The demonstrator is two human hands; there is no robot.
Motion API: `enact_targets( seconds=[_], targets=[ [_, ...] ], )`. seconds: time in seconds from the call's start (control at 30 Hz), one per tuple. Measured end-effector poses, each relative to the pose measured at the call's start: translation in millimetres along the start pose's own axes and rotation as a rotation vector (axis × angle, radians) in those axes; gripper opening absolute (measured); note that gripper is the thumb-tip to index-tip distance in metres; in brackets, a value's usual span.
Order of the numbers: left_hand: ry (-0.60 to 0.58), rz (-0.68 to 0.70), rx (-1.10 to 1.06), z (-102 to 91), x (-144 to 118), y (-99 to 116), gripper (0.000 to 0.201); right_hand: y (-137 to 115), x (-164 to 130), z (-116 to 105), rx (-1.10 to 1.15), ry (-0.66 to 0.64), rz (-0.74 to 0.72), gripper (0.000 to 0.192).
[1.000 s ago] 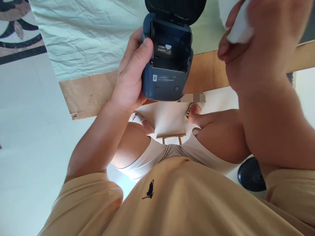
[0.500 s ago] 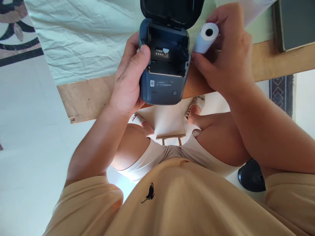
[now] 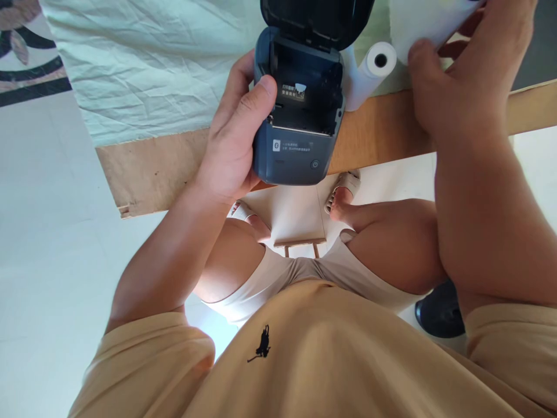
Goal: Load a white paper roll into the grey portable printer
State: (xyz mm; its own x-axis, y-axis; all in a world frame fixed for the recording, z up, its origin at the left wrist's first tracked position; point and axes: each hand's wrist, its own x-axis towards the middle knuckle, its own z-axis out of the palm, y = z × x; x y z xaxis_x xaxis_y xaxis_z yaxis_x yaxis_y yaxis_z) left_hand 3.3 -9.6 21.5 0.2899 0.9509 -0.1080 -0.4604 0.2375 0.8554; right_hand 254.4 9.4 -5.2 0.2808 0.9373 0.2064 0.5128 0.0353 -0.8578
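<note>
One printer (image 3: pixel 300 110), one paper roll (image 3: pixel 369 72)

The tabletop (image 3: pixel 383 130) is bare brown wood along its near edge, paler and rougher at the left (image 3: pixel 152 171), where a small notch shows at the corner. A wrinkled pale green cloth (image 3: pixel 143 64) covers most of it, stopping short of the near edge so that a strip of wood stays bare. A white paper roll (image 3: pixel 369 75) lies on its side at the cloth's near border, partly on the cloth and partly on the wood, its hollow core facing the viewer. A white sheet (image 3: pixel 422 23) lies on the cloth just beyond the roll. A dark flat thing (image 3: pixel 539 52) sits at the far right.
</note>
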Motion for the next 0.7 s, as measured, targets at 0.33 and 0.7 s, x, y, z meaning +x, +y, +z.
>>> enact_targets(
  seconds=[0.33,0.7],
  targets=[
    [0.043,0.002,-0.043,4.4,0.0,-1.7,0.009,9.4,-2.9,8.1,-0.121,-0.108,-0.298,0.064],
    [-0.032,-0.002,-0.046,-2.5,1.0,-0.4,0.011,7.4,-5.5,3.6,-0.17,-0.139,-0.329,0.058]
  ],
)
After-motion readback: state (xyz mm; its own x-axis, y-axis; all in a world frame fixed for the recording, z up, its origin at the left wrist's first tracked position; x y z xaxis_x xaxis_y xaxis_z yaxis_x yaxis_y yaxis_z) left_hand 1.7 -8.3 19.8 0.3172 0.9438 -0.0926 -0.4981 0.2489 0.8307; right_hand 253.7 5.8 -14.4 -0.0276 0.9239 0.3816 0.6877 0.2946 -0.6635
